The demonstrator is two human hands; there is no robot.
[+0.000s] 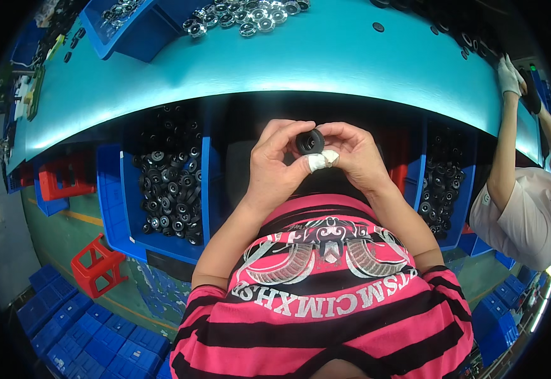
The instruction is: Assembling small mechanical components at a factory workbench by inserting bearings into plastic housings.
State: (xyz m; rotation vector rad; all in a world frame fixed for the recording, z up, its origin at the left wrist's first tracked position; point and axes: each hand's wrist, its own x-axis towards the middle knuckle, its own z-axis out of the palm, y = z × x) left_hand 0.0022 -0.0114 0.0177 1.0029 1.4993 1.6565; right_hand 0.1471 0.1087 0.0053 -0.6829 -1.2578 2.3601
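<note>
From my remote post, I see a round black part (pixel 311 143) gripped from both sides between the nearly closed fingers of the left hand (pixel 274 159) and right hand (pixel 364 159), on the near side of the teal surface (pixel 256 72).

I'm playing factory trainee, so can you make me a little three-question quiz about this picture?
1. True or false: the left hand and right hand both touch the black round part.
2. What colour is the stool near the stacked blue bins? A blue, B red, C yellow.
3. Fill in: loose silver parts lie on the ____, beside a blue tub.
Key: 1 true; 2 B; 3 table.
</note>
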